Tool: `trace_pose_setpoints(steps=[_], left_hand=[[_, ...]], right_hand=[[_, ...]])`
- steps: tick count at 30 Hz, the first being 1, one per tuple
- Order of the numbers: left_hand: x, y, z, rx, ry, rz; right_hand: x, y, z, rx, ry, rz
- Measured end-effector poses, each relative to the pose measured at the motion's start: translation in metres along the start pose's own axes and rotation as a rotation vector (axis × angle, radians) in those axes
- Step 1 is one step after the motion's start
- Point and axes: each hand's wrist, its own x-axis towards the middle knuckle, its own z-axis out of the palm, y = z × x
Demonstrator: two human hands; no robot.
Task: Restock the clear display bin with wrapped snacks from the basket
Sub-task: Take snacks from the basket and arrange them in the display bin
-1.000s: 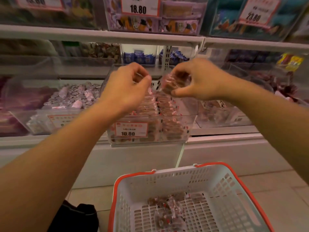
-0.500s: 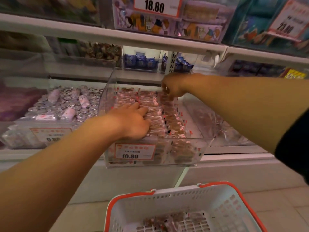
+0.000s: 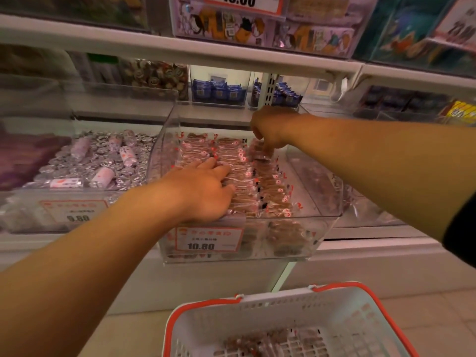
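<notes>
nearest the viewer, below the clear display bin (image 3: pixel 327 235), a white basket (image 3: pixel 260 307) with an orange rim, cut off by the lower edge, holds a few blurred wrapped snacks (image 3: pixel 257 343). at the bin's front left, the left hand (image 3: pixel 203 191) lies flat, fingers straight, on rows of snacks (image 3: pixel 268 186). at the bin's back, the right hand (image 3: pixel 270 127) dips its fingertips into the right row; whether it pinches a snack cannot be told. left of the bin, silver sweets (image 3: pixel 98 161).
</notes>
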Motion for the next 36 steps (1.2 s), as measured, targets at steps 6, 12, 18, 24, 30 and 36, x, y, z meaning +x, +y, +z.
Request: trace_pose_setpoints(steps=[6,12,18,24,30,36], left_hand=[[0.003,-0.002,0.001,-0.007,0.028,0.009],[-0.009,0.005,-0.005,-0.028,0.428,0.086],[-0.050,0.037,-0.001,0.079,0.888,0.592],[-0.070,0.070,0.113,0.243,0.357,0.795],[-0.092,0.039,0.290,0.057,-0.436,0.033],[-0.091,0.030,0.392,-0.288,-0.577,-0.320]], right_hand=[[-0.004,0.001,0.002,0.032,-0.042,-0.006],[-0.040,-0.010,-0.033,0.026,-0.049,-0.004],[-0.187,-0.030,-0.011,0.524,0.857,-0.037],[-0.311,-0.113,0.197,1.044,0.546,0.686],[-0.356,-0.170,0.323,1.101,-0.778,0.694],[-0.358,-0.186,0.372,1.032,-1.025,0.745]])
